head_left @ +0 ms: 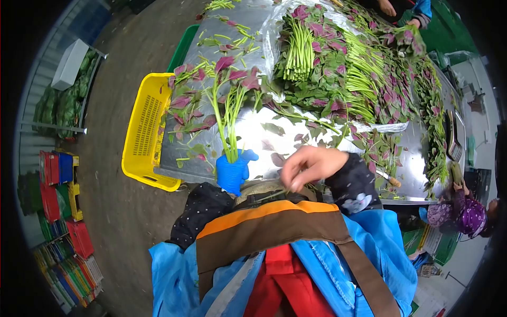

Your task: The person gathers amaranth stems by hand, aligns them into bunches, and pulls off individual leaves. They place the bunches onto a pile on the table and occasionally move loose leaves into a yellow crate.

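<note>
My left hand, in a blue glove, is closed round the lower stems of a small bunch of amaranth. Its green stalks stand up from the fist, with purple and green leaves fanning out at the top. My right hand is bare and hovers near the table's front edge, fingers curled in toward the thumb. Close under its fingertips shows a thin green strip; I cannot tell whether the fingers pinch it. Loose leaves lie on the metal table between the hands.
Piled amaranth on plastic sheeting covers the table's far right. A yellow crate stands at the left edge. Right of my right hand lies a wooden-handled tool; a scale sits farther right. Two other people work at the table's far and right sides.
</note>
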